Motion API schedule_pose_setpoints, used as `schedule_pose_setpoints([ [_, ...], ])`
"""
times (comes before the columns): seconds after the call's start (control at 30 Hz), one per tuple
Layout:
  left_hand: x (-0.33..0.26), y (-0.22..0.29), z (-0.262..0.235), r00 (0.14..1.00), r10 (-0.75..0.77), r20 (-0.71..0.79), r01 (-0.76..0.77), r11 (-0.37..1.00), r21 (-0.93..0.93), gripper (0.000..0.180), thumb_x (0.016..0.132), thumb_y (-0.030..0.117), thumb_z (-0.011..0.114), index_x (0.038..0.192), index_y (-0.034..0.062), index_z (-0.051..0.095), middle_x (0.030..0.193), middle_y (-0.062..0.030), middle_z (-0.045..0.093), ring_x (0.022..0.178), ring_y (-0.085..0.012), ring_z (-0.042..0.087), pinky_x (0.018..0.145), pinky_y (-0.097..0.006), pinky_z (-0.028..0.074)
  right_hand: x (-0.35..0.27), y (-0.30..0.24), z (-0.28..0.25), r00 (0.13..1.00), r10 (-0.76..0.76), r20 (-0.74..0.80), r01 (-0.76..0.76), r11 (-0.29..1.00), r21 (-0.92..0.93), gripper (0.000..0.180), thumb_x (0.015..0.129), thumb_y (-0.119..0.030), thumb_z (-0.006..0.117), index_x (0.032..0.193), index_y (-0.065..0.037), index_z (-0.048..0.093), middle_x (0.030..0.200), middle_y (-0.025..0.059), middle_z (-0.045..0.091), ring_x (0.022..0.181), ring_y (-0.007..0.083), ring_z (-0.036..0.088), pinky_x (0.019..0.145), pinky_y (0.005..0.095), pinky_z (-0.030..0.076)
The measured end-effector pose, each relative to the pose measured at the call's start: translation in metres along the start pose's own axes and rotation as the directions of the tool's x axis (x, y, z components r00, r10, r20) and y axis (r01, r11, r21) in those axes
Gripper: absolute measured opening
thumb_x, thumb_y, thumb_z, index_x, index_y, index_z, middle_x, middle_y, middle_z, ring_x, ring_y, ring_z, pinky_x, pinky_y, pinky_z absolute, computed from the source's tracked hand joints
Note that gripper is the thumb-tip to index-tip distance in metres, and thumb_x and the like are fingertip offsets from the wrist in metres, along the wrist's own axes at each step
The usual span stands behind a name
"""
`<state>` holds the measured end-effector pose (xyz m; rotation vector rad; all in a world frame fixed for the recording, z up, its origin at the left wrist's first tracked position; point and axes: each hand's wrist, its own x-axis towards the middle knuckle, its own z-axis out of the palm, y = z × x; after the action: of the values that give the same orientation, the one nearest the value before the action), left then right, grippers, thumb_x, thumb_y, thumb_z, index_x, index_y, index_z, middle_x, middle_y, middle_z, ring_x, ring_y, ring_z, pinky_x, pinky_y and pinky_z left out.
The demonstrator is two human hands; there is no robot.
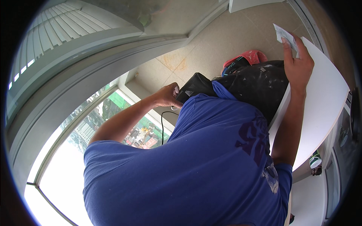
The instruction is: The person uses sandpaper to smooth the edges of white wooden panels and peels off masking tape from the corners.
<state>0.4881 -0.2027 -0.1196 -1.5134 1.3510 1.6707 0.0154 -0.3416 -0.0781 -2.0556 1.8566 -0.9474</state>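
Note:
My right hand point(298, 66) is raised at the upper right, pinching a thin whitish-grey folded sheet point(284, 36) between thumb and fingers. Whether the sheet is paper or something else, I cannot make out. My left hand point(167, 95) is at my waist, its fingers and thumb closed round the edge of a black pouch point(196, 86). A thin black cable point(162, 126) hangs below that hand. Dark trousers point(256, 81) with pale specks cover my legs, and my blue shirt point(188, 162) fills the lower middle.
A white panel point(322, 98) stands along my right side. Glass windows point(94, 116) look down on buildings at the left. Red footwear point(257, 55) rests on the tiled floor point(211, 45), which bears an orange stain. A green-and-white can point(315, 159) sits at the lower right.

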Motion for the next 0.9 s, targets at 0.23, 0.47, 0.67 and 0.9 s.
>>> schedule_pose_setpoints([
  [0.23, 0.001, 0.0035, -0.0029, 1.0, -0.014, 0.024, 0.014, 1.0, 0.02, 0.091, 0.06, 0.049, 0.103, 0.121, -0.0004, 0.055, 0.107, -0.0201, 0.07, 0.103, -0.0347, 0.068, 0.088, -0.044, 0.055, 0.0016, -0.0026, 0.0, 1.0, 0.012, 0.008, -0.012, 1.0, 0.006, 0.026, 0.099, -0.023, 0.076, 0.121, -0.01, 0.077, 0.105, 0.0138, 0.079, 0.096, 0.0283, 0.079, 0.084, 0.036, 0.06],
  [0.47, 0.002, 0.0036, -0.0032, 1.0, -0.012, 0.028, 0.011, 0.999, 0.031, 0.09, 0.06, 0.048, 0.102, 0.12, -0.0004, 0.055, 0.106, -0.0199, 0.07, 0.102, -0.0347, 0.068, 0.088, -0.045, 0.054, 0.0021, -0.0028, 0.0005, 1.0, 0.009, 0.007, -0.009, 1.0, -0.002, 0.025, 0.099, -0.023, 0.076, 0.121, -0.01, 0.077, 0.105, 0.0134, 0.08, 0.096, 0.0282, 0.079, 0.084, 0.0362, 0.06],
  [0.67, 0.0019, 0.003, -0.0026, 1.0, 0.005, 0.023, -0.006, 0.999, 0.033, 0.089, 0.06, 0.046, 0.102, 0.12, -0.0007, 0.055, 0.105, -0.0204, 0.071, 0.102, -0.0352, 0.069, 0.087, -0.045, 0.055, 0.0023, -0.0026, 0.0, 1.0, 0.009, 0.01, -0.009, 1.0, -0.002, 0.025, 0.099, -0.023, 0.076, 0.121, -0.011, 0.077, 0.104, 0.0135, 0.08, 0.097, 0.0278, 0.079, 0.084, 0.0362, 0.06],
  [0.9, 0.0022, 0.0018, -0.0017, 1.0, 0.008, 0.025, -0.009, 0.999, 0.038, 0.09, 0.06, 0.046, 0.102, 0.121, -0.0012, 0.055, 0.106, -0.0212, 0.071, 0.102, -0.0355, 0.069, 0.087, -0.045, 0.055, 0.0018, -0.0021, -0.0008, 0.999, 0.018, 0.03, -0.017, 1.0, -0.026, 0.026, 0.099, -0.023, 0.076, 0.122, -0.01, 0.077, 0.105, 0.0141, 0.08, 0.097, 0.0282, 0.079, 0.084, 0.0363, 0.06],
])
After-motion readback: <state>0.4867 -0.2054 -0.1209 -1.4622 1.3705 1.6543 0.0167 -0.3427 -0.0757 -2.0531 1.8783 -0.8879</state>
